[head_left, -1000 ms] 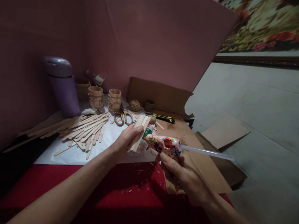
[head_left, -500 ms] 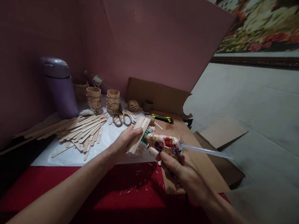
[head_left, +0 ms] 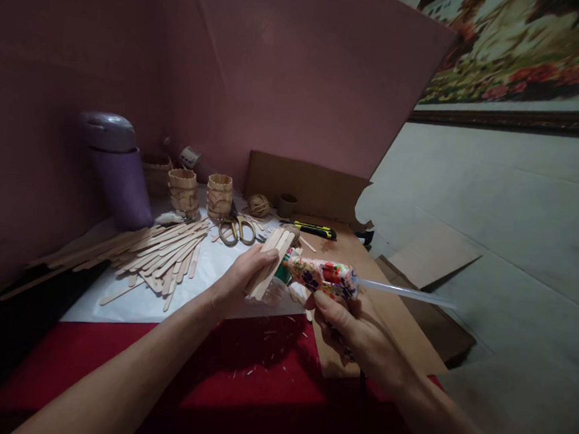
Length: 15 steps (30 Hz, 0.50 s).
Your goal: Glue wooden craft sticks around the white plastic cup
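Observation:
My left hand [head_left: 245, 270] is closed around a clear plastic bottle [head_left: 278, 291] with a green label. Several craft sticks [head_left: 272, 259] stand side by side against the bottle's near side, my thumb pressing on them. In my right hand [head_left: 348, 325] is a flower-patterned hot glue gun [head_left: 319, 277], its nozzle pointing left at the bottle, close to the edge of the sticks. Whether the tip touches is too small to tell. A long translucent glue stick [head_left: 404, 291] sticks out of the gun's back. My right fingers are partly hidden behind the handle.
Loose craft sticks [head_left: 163, 260] lie fanned on white paper [head_left: 86, 308]. Behind are scissors [head_left: 237, 231], two stick-covered cups [head_left: 219, 197], a twine ball [head_left: 259, 206], a yellow-black utility knife [head_left: 315, 230] and a purple flask [head_left: 119, 177]. A brown board [head_left: 386, 318] lies at right.
The glue gun has shifted very slightly, its nozzle still beside the sticks. The left hand and bottle have barely moved.

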{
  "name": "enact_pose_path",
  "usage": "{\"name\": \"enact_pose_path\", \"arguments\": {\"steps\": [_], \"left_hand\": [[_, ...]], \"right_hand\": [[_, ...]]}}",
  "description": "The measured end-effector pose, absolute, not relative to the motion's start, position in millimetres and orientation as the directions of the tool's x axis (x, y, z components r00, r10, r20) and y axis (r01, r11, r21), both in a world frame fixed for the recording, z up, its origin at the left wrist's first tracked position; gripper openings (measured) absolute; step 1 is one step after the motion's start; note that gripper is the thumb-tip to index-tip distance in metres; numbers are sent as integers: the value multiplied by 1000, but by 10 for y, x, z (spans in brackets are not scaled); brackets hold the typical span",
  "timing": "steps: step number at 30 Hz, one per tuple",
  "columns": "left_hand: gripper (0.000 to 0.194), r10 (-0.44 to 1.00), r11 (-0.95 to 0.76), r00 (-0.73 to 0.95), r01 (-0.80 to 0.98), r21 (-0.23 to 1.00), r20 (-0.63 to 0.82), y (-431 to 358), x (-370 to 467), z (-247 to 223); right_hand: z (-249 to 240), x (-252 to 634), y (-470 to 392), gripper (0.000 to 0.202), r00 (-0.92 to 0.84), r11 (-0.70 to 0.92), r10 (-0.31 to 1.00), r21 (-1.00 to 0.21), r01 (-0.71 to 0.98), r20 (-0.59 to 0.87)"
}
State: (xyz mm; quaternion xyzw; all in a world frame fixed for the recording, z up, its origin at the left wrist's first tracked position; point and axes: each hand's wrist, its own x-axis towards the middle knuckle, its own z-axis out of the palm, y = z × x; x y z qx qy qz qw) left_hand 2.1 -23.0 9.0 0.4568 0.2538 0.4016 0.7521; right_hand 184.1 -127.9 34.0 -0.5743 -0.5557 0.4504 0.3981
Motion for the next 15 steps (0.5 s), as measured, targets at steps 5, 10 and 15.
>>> {"name": "enact_pose_path", "arguments": {"steps": [5, 10, 15], "left_hand": [[48, 833, 255, 554, -370, 893, -8, -212, 27, 60], [51, 827, 230, 562, -367, 901, 18, -216, 35, 59], [52, 826, 224, 563, -349, 910, 13, -211, 33, 67]], "right_hand": [[384, 1820, -1265, 53, -16, -58, 998, -963, 263, -65], [409, 1824, -1253, 56, -29, -65, 997, -964, 257, -75], [390, 1833, -1255, 54, -7, -53, 998, -976, 209, -56]]}}
